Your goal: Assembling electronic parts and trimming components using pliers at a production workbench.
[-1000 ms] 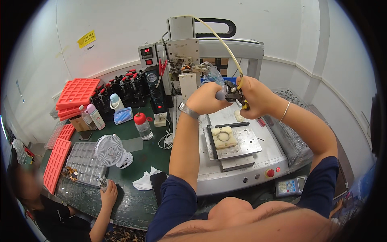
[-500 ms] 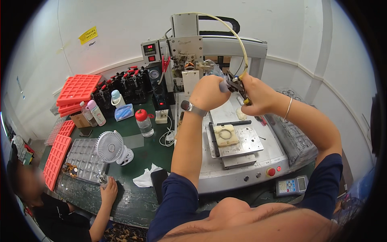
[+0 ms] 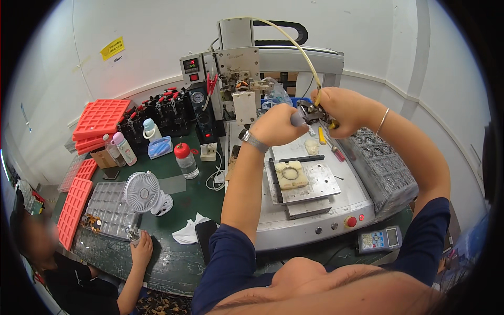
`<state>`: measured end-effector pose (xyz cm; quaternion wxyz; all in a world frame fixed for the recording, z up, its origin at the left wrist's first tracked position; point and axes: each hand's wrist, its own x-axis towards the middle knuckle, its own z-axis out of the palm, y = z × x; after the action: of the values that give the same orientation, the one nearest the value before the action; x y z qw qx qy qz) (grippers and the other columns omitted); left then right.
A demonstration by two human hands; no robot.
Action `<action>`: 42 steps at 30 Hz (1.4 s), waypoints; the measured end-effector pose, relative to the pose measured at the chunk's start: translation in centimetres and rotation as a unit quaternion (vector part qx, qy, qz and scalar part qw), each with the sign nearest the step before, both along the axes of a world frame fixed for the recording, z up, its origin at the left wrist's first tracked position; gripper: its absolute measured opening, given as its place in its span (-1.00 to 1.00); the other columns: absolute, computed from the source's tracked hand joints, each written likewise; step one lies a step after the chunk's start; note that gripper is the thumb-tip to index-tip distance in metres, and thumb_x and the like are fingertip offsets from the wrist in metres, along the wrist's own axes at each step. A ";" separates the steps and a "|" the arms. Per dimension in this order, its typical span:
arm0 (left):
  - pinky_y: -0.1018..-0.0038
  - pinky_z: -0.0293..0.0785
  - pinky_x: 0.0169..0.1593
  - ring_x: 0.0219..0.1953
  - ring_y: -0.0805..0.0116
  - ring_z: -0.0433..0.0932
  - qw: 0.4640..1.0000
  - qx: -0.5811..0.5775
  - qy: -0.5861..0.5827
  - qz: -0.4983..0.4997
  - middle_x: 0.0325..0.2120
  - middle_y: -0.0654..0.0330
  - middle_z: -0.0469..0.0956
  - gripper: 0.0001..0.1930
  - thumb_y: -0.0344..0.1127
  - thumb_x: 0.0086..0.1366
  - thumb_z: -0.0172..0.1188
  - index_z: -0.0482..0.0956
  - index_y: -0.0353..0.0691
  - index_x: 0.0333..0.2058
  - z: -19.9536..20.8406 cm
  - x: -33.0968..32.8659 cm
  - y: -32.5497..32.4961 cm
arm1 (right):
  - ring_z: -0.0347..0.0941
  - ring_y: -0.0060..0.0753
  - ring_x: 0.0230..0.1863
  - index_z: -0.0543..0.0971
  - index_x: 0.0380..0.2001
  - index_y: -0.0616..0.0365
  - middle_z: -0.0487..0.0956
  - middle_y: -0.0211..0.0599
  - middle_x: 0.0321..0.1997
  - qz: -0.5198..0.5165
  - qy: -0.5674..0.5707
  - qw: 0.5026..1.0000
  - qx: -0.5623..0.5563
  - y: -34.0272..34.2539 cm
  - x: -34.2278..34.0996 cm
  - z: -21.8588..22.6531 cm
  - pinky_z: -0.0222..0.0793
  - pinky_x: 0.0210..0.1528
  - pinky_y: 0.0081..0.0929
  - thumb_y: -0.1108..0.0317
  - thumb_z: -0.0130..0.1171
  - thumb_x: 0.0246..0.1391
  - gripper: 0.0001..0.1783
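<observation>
My left hand [image 3: 275,126], a grey watch on its wrist, is closed around a pale grey, translucent piece [image 3: 299,118] with a rounded shape. Opposite it, my right hand [image 3: 346,107] grips dark metal pliers [image 3: 315,111] with yellow on the handles. The pliers' head meets the pale piece or lies just beside it; I cannot tell which. A yellow hose [image 3: 296,44] comes down to my right fingers. Below both hands, a cream block [image 3: 292,176] with a ring on its top sits on the machine's metal plate [image 3: 323,181].
The machine's upright head [image 3: 244,107] stands beyond my left hand. A yellow-handled tool [image 3: 322,135] and a red-handled screwdriver [image 3: 338,153] lie near the plate. Stacked clear trays [image 3: 386,178] stand at right. Left are a fan [image 3: 143,191], a bottle [image 3: 186,161] and a co-worker's hand [image 3: 142,249].
Both my hands have shifted slightly right and down. The pliers have turned, their head now lying more level beside the pale piece.
</observation>
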<state>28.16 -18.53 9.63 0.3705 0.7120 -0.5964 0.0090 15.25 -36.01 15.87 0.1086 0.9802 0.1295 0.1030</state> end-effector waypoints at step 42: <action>0.24 0.51 -0.26 -0.41 -0.05 0.57 0.998 -0.019 -0.053 0.032 -0.57 -0.09 0.54 -0.82 -0.29 -0.03 0.19 0.59 -0.31 -0.57 -0.2 -0.2 1.0 | 0.30 0.09 -0.33 0.25 -0.14 0.25 0.36 -0.07 -0.37 0.076 -0.044 0.988 0.125 0.5 -0.2 -3.4 0.31 -0.23 -0.24 0.35 0.21 -0.50 -0.31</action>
<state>27.91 -17.49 9.43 0.3514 0.7220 -0.5918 0.0704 15.07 -35.54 12.42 -0.0169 0.9680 0.1847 0.1691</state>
